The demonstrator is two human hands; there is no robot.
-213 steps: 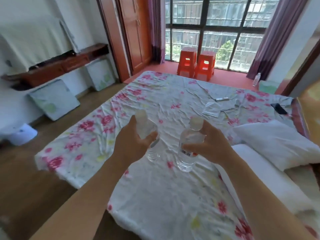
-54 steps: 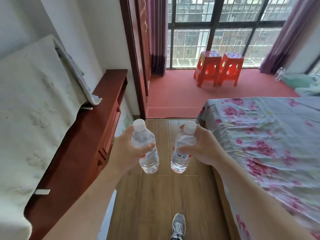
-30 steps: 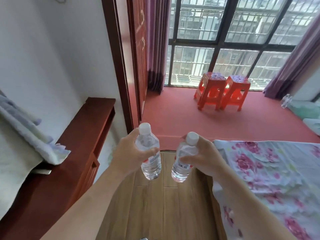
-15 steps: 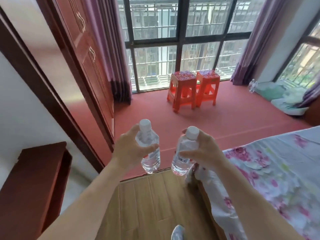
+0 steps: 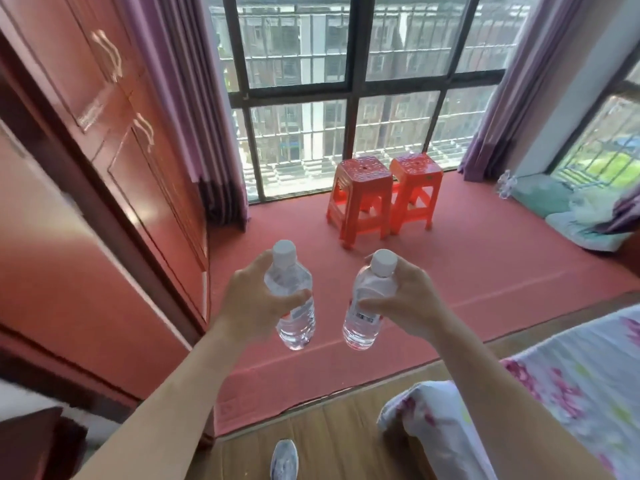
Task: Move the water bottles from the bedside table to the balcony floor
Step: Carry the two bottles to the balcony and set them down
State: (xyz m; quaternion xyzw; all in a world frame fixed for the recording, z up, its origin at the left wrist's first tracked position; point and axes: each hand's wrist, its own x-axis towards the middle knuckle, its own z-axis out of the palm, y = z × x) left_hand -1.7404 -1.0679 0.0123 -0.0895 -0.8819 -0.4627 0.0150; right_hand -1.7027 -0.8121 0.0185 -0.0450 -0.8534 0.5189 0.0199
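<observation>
Clear thin plastic: two water bottles, white caps, seemingly full. The left bottle (image 5: 297, 323) is in the left hand (image 5: 249, 306), fingers (image 5: 289, 301) wrapped round its upper body. The right bottle (image 5: 362, 327) is in the right hand (image 5: 412, 303), gripped likewise. Both are upright in the air, with the red balcony floor (image 5: 485, 278) below the fingers.
Handling, judged: moderate weight, walls yielding to a squeeze, smooth skin; grip mid-body and set down base first.
Change from half a second ago: the floor's step edge, then level with the fingers, now lies under the forearms; the orange stools (image 5: 363, 199) are nearer.
</observation>
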